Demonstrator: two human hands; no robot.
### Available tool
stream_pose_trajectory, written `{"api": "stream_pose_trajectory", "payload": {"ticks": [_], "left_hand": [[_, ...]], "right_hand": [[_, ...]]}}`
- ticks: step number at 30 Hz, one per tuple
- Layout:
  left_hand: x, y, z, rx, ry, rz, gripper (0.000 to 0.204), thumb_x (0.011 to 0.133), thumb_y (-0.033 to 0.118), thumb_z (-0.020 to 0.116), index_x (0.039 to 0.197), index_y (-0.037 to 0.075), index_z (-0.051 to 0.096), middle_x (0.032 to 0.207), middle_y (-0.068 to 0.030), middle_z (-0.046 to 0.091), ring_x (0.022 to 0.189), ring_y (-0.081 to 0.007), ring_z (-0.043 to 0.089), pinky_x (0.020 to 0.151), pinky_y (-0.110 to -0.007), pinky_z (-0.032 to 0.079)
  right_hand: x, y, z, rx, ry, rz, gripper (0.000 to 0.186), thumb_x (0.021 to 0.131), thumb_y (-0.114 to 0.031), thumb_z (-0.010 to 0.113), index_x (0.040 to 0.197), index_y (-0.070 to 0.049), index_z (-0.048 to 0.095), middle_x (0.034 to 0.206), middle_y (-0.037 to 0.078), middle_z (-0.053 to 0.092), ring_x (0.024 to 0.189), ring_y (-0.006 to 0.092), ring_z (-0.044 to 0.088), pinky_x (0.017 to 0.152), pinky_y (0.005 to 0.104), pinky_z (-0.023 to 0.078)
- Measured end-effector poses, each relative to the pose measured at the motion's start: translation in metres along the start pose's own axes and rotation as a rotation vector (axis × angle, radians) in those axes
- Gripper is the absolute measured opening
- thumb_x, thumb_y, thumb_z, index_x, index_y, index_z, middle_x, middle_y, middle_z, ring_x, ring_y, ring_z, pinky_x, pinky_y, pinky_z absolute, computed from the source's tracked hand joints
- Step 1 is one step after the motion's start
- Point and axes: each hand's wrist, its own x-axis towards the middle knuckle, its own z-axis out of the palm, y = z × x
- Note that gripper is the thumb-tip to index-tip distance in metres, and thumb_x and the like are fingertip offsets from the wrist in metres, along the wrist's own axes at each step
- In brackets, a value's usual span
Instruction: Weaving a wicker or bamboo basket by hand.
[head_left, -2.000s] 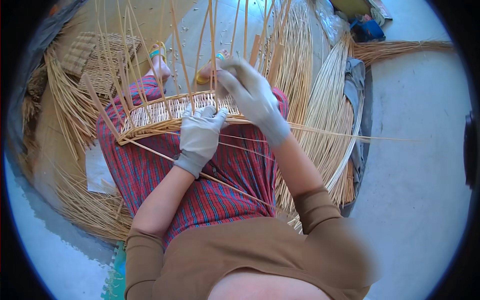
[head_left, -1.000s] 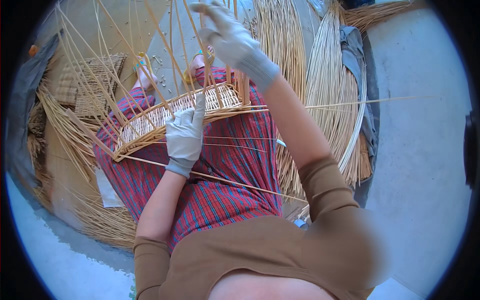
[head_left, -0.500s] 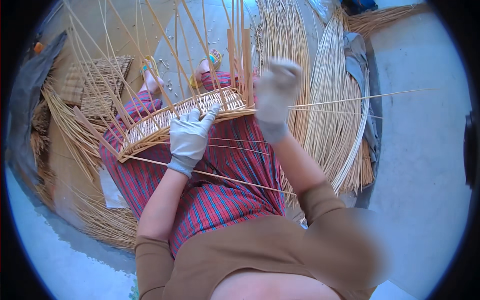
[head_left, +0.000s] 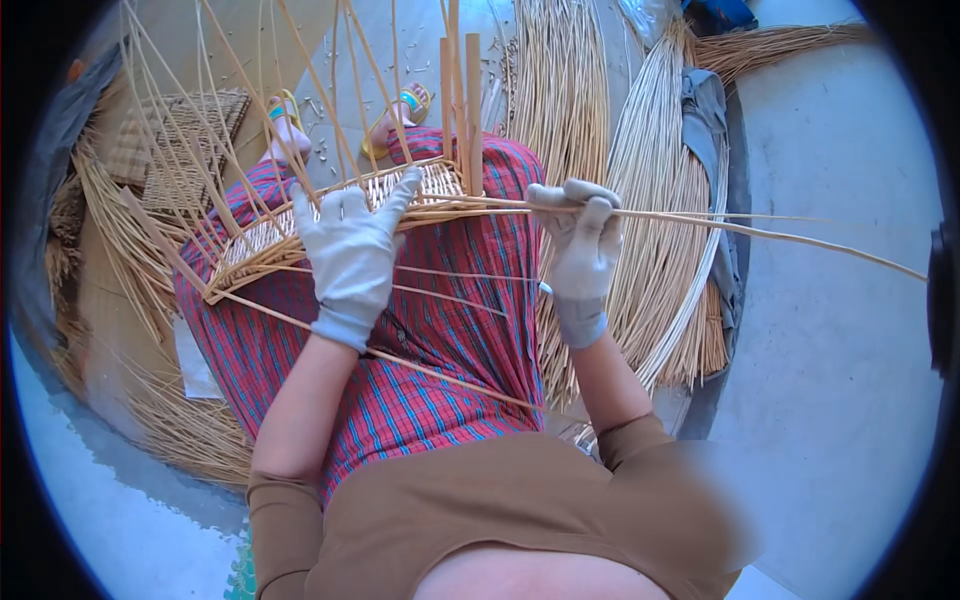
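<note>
A half-woven wicker basket base (head_left: 262,240) rests on my lap over a red checked skirt (head_left: 430,380), with several upright cane stakes (head_left: 300,110) fanning up from it. My left hand (head_left: 352,255), in a grey glove, lies flat on the woven rim, fingers spread. My right hand (head_left: 580,245), also gloved, is closed around a long thin cane strand (head_left: 760,228) that runs from the basket's corner out to the right. Two flat wooden sticks (head_left: 462,110) stand upright at that corner.
Bundles of long cane (head_left: 650,180) lie on the floor to my right, with a grey cloth (head_left: 712,120) beside them. More cane and a finished woven panel (head_left: 175,150) lie at the left. My sandalled feet (head_left: 400,110) show beyond the basket.
My right hand came down from high among the stakes to the basket's right corner and now pulls a strand out to the right. My left hand stayed on the rim.
</note>
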Motion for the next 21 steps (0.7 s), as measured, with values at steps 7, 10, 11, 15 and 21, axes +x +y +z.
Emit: {"api": "stream_pose_trajectory", "payload": {"ticks": [7,10,11,15,21], "left_hand": [[0.001,0.009,0.06,-0.142,0.14,0.15,0.04,0.091,0.021,0.057,0.13,0.014,0.065,0.112,-0.0088,0.069,0.108,-0.0271,0.066,0.113,-0.058,0.036],[0.005,0.011,0.057,-0.18,0.103,0.188,0.039,0.09,0.019,0.058,0.127,0.014,0.067,0.112,-0.0105,0.07,0.106,-0.0279,0.067,0.112,-0.058,0.036],[0.005,0.013,0.057,-0.185,0.099,0.181,0.036,0.091,0.017,0.057,0.124,0.013,0.068,0.112,-0.0109,0.071,0.105,-0.0287,0.068,0.112,-0.058,0.036],[0.004,0.01,0.058,-0.217,0.111,0.158,0.033,0.092,0.02,0.06,0.123,0.014,0.068,0.111,-0.0104,0.07,0.105,-0.0285,0.068,0.11,-0.054,0.039],[0.003,0.011,0.045,-0.338,0.193,0.13,0.04,0.083,0.018,0.072,0.123,0.014,0.068,0.108,-0.0079,0.068,0.102,-0.028,0.066,0.092,-0.045,0.048]], "right_hand": [[0.009,0.043,-0.037,-0.033,-0.115,0.672,0.033,0.102,-0.035,0.064,0.111,-0.003,0.066,0.092,0.011,0.074,0.073,0.0157,0.073,0.053,0.0238,0.055],[0.003,0.052,-0.041,0.213,0.042,0.683,0.021,0.099,-0.022,0.069,0.112,-0.005,0.065,0.097,0.013,0.074,0.077,0.0185,0.074,0.062,0.0283,0.062],[-0.001,0.051,-0.044,0.231,0.073,0.748,0.021,0.1,-0.021,0.068,0.113,-0.005,0.064,0.098,0.013,0.073,0.079,0.019,0.074,0.063,0.0287,0.063],[-0.008,0.047,-0.044,0.284,0.101,0.892,0.023,0.099,-0.018,0.067,0.115,-0.001,0.062,0.102,0.013,0.072,0.088,0.0226,0.073,0.074,0.0341,0.063],[0.004,-0.002,-0.024,-0.333,-0.345,-0.085,0.024,0.102,-0.001,0.057,0.126,0.0,0.058,0.113,0.012,0.07,0.108,0.0208,0.069,0.092,0.0322,0.057]]}}
